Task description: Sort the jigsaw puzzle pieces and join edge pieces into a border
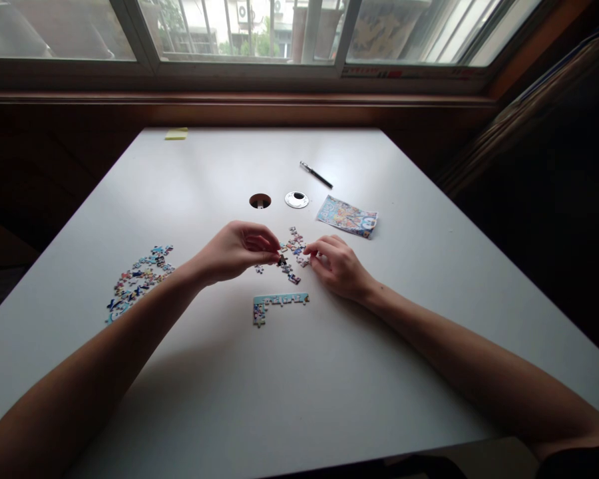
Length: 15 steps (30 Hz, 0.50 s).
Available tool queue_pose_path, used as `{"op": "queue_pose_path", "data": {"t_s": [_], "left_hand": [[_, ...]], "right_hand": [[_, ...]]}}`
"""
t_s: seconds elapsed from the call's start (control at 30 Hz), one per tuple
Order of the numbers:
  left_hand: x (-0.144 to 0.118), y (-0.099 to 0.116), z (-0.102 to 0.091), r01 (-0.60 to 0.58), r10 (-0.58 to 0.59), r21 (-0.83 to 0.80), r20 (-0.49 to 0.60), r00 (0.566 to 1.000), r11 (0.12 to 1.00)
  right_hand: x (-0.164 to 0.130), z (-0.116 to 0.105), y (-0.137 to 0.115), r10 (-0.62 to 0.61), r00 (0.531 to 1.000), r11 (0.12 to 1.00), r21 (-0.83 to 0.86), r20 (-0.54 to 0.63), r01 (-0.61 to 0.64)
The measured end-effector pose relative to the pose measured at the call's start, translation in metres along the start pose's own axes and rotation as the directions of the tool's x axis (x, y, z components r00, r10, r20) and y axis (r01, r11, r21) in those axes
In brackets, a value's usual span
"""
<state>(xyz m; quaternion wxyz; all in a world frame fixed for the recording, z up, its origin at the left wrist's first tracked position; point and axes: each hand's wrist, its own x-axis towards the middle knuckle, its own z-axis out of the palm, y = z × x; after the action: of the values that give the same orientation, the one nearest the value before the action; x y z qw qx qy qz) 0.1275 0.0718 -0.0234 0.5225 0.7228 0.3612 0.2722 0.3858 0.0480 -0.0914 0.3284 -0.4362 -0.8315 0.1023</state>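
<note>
Left hand fingertips pinched on one dark puzzle piece. Right hand fingers curled together over the loose pieces. Piece looks light, thin, stiff; I'd grip its edges.

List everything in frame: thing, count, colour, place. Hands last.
table: one, white, fills the frame under the window
joined edge strip: one L-shaped run, pale blue, just in front of the hands
loose pieces: small cluster, multicoloured, between the hands
piece pile: one spread, mostly blue, table's left
picture card: one, colourful, beyond the right hand
pen: one, black, far centre
cable hole: one, open, far centre
hole cap: one, silver, beside the hole
sticky pad: one, yellow, far left edge
left hand: pinching a dark piece
right hand: fingertips on the cluster
</note>
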Motion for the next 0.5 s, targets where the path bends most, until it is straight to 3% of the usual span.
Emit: {"op": "queue_pose_path", "data": {"t_s": [0.13, 0.3, 0.5], "left_hand": [[-0.001, -0.004, -0.019, 0.049, -0.045, 0.202, -0.024, 0.999, 0.978], [-0.005, -0.01, -0.052, 0.179, -0.173, 0.489, -0.057, 0.983, 0.853], [-0.003, -0.024, -0.058, 0.219, -0.251, 0.665, -0.049, 0.967, 0.714]], "right_hand": [[0.0, 0.0, -0.001, -0.003, 1.0, 1.0, 0.002, -0.001, 0.003], [0.0, 0.001, 0.0, -0.012, 1.0, 1.0, 0.014, -0.008, 0.012], [0.0, 0.0, 0.001, -0.016, 1.0, 1.0, 0.009, -0.004, 0.016]]}}
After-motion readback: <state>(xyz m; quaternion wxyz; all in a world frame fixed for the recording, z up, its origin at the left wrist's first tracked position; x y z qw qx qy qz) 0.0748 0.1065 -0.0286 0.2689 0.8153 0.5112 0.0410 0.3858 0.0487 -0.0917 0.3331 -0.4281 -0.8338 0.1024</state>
